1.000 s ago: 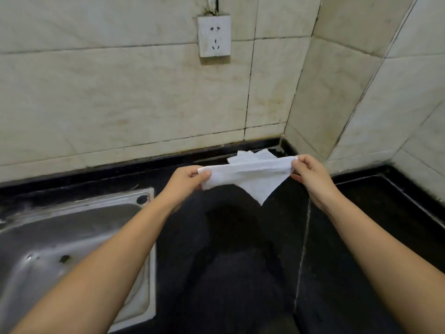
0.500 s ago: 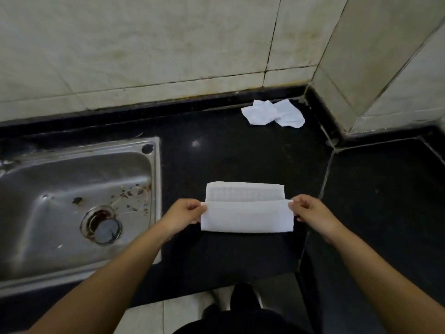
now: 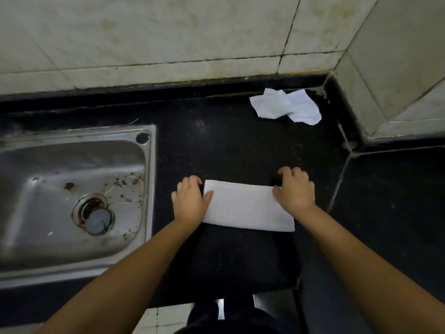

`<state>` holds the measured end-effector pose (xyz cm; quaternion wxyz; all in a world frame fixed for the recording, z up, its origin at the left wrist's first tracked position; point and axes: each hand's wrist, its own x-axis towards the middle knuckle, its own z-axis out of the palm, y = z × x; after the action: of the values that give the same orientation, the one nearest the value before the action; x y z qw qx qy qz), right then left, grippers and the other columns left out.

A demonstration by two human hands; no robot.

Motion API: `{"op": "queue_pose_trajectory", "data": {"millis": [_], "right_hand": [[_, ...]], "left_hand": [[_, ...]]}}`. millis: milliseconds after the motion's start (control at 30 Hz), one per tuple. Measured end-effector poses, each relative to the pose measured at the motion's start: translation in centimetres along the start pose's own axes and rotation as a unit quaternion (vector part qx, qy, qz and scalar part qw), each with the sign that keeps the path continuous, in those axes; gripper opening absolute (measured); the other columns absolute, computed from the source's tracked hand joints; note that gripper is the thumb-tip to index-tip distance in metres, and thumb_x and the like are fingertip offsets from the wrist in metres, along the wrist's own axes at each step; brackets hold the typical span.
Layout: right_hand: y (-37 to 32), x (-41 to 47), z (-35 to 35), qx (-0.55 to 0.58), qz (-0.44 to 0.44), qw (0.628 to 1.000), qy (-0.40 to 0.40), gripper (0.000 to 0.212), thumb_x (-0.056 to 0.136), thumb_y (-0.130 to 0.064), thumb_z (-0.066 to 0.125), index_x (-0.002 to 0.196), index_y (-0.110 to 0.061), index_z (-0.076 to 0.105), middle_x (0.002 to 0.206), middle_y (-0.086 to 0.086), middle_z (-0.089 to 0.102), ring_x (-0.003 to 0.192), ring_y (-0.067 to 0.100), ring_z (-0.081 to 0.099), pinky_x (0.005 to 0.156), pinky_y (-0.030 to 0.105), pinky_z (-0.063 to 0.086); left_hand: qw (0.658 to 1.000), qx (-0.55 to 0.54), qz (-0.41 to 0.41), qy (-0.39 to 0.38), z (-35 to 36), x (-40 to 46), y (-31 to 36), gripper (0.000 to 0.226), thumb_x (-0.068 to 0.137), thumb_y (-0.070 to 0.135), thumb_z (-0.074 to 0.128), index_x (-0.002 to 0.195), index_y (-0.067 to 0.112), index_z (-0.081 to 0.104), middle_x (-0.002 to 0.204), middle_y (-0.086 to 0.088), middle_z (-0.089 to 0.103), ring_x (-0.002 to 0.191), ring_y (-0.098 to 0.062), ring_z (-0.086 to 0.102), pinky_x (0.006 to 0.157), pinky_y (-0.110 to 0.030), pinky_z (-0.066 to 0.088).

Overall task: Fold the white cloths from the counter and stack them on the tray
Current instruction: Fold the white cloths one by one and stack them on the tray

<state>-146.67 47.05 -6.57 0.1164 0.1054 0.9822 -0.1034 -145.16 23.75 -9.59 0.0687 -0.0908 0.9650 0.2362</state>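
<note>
Folded white cloth (image 3: 248,206) lying flat on the black counter (image 3: 216,145), a long rectangle with its near edge toward the counter's front lip. Left hand (image 3: 191,201) at the cloth's left end, thumb laid over the top face near the far corner, fingers curled down at the far edge, pinching that end. Right hand (image 3: 295,191) at the cloth's right end, thumb on the top face at the far right corner, fingers curled over past the far edge, gripping that end likewise; whether the fingertips reach under the cloth, impossible to tell. Both forearms reaching in from the bottom of the view. Crumpled white cloth (image 3: 285,107) well apart from the folded one, toward the back right of the counter, close to the corner where the tiled wall (image 3: 168,39) turns. Stainless steel sink (image 3: 72,194) set into the counter to the left, its rim near the left hand but not touching it; round drain (image 3: 96,216) in the basin floor with a plug in it, dark specks and stains scattered round it. A seam in the counter running diagonally just right of the right hand. Pale floor tiles and a dark shape, probably the person's clothing, below the counter's front edge.
</note>
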Motion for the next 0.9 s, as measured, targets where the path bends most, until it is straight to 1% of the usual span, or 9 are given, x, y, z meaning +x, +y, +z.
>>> {"op": "queue_pose_trajectory", "data": {"millis": [133,300,367,433,533,633,700,800,900], "right_hand": [[-6.5,1.8,0.3,0.025,-0.147,0.986,-0.077,0.042,0.094,-0.030,0.051,0.134,-0.020,0.044,0.134,0.006,0.048,0.125,0.024,0.044,0.102,0.041,0.038],[-12.5,1.6,3.5,-0.050,-0.192,0.971,-0.133,0.044,0.093,-0.029,0.055,0.134,-0.017,0.044,0.133,0.007,0.050,0.123,0.024,0.048,0.104,0.041,0.039],[-12.8,1.4,3.7,-0.049,-0.188,0.970,-0.144,0.037,0.093,-0.025,0.055,0.128,-0.016,0.049,0.127,0.007,0.053,0.117,0.023,0.052,0.101,0.039,0.042],[-12.3,1.2,2.8,0.033,-0.169,0.970,-0.173,0.028,0.092,-0.022,0.055,0.121,-0.018,0.055,0.118,0.003,0.055,0.106,0.018,0.055,0.092,0.032,0.046],[-10.4,1.0,-0.3,0.177,-0.157,0.950,-0.206,0.016,0.091,-0.022,0.057,0.106,-0.020,0.058,0.100,-0.004,0.056,0.090,0.010,0.055,0.071,0.021,0.044],[-8.0,1.0,-4.2,0.253,-0.165,0.940,-0.157,0.011,0.089,-0.016,0.058,0.100,-0.014,0.060,0.096,0.002,0.060,0.086,0.013,0.056,0.067,0.020,0.043],[-6.5,1.2,-6.9,0.292,-0.157,0.938,-0.099,0.010,0.089,-0.012,0.057,0.097,-0.008,0.061,0.093,0.008,0.060,0.083,0.014,0.054,0.067,0.022,0.042],[-5.1,1.2,-11.0,0.342,-0.153,0.927,-0.004,0.003,0.091,-0.014,0.057,0.091,-0.012,0.060,0.088,0.005,0.058,0.079,0.012,0.052,0.068,0.024,0.041],[-4.1,0.2,-13.6,0.393,-0.152,0.905,0.060,0.011,0.092,-0.013,0.055,0.101,-0.011,0.062,0.093,0.004,0.059,0.082,0.011,0.052,0.074,0.023,0.044]], "left_hand": [[0.998,0.062,0.015,0.000,0.5,-2.5,-1.4,0.052,0.088,0.049,0.053,0.127,0.017,0.042,0.123,-0.002,0.047,0.115,-0.019,0.043,0.094,-0.032,0.033],[0.994,0.113,0.005,-0.005,0.7,-3.7,-2.8,0.061,0.088,0.055,0.048,0.135,0.018,0.036,0.130,-0.002,0.043,0.119,-0.019,0.040,0.095,-0.030,0.032],[0.993,0.116,0.017,-0.014,0.5,-3.7,-3.0,0.058,0.089,0.053,0.049,0.135,0.020,0.037,0.131,-0.002,0.041,0.119,-0.019,0.039,0.095,-0.030,0.032],[0.995,0.093,0.033,-0.034,0.2,-3.5,-3.1,0.051,0.090,0.049,0.051,0.132,0.023,0.042,0.131,0.000,0.040,0.119,-0.018,0.037,0.095,-0.030,0.031],[0.996,-0.027,0.034,-0.075,-0.8,-2.4,-2.5,0.022,0.092,0.038,0.053,0.109,0.025,0.059,0.113,0.006,0.052,0.110,-0.015,0.046,0.093,-0.031,0.033],[0.974,-0.204,0.039,-0.087,-3.3,-0.3,-0.3,0.009,0.090,0.025,0.060,0.087,0.017,0.063,0.080,0.007,0.060,0.080,-0.012,0.058,0.078,-0.028,0.045],[0.965,-0.241,0.093,-0.043,-5.9,1.4,2.2,0.007,0.088,0.018,0.063,0.081,0.017,0.063,0.069,0.010,0.058,0.066,-0.005,0.053,0.067,-0.023,0.041],[0.946,-0.271,0.179,-0.001,-10.2,2.9,6.7,0.007,0.089,0.016,0.062,0.082,0.018,0.063,0.070,0.014,0.057,0.065,-0.001,0.052,0.064,-0.019,0.042],[0.925,-0.302,0.230,0.003,-13.1,2.5,9.8,0.007,0.091,0.017,0.059,0.085,0.020,0.061,0.078,0.013,0.059,0.071,-0.005,0.056,0.065,-0.020,0.048]]}}
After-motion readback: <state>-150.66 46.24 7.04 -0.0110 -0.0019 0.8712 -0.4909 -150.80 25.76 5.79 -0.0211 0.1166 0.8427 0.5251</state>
